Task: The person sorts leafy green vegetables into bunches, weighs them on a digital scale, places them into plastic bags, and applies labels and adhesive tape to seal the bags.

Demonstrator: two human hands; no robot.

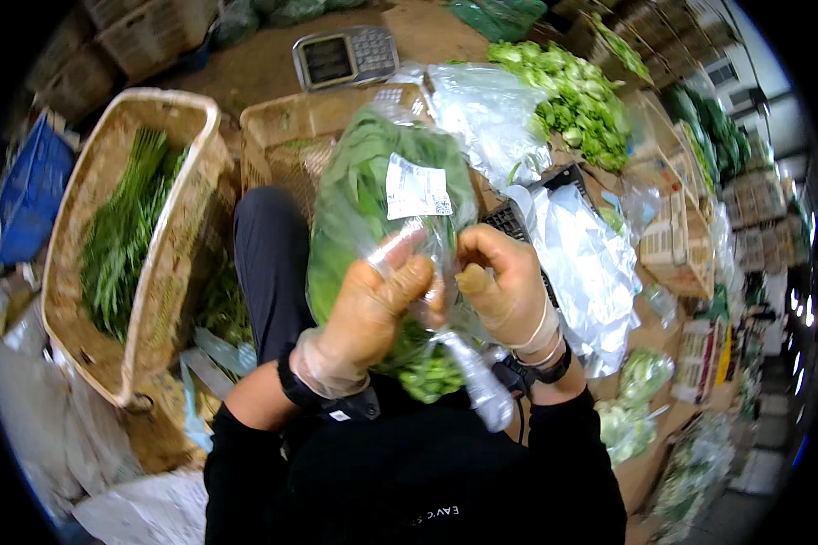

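Note:
A clear plastic bag (353,186) full of leafy green vegetables lies before me, with a white printed label (416,189) on its upper face. Its stem ends (432,374) point toward my body. My left hand (368,300), in a thin translucent glove, is closed on the gathered plastic near the middle of the bag. My right hand (509,282), gloved too, has its fingers curled and pinched against the plastic at the bag's right side. A bunched tail of the clear plastic (480,381) hangs down between the two wrists.
A tan crate (129,350) of long-stemmed greens stands at left, beside a blue crate (36,195). Another tan crate (277,123) sits behind the bag. A digital scale display (345,56) is farther back. Flat plastic bags (583,272) and loose green heads (573,100) lie at right.

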